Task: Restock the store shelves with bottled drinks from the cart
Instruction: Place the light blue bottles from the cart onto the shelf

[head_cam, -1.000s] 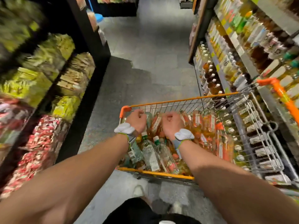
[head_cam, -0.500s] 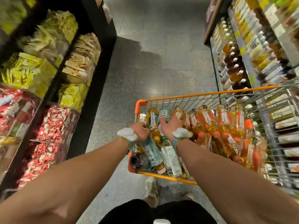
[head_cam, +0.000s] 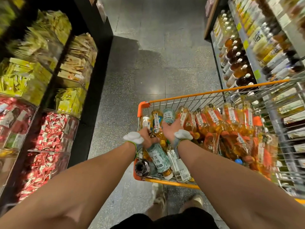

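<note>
While the left hand [head_cam: 148, 138] curls its fingers round the neck end of a teal-labelled bottle [head_cam: 157, 157] lying at the near left corner, the right hand [head_cam: 171, 132] rests over the neck of a second teal bottle [head_cam: 169, 115]; whether that grip is closed cannot be determined. Both bottles lie inside the orange-rimmed wire cart [head_cam: 214, 92] among amber bottles [head_cam: 212, 119]. Drink shelves [head_cam: 239, 66] stand just beside the cart on the right, with sweets bins [head_cam: 47, 138] across the aisle.
</note>
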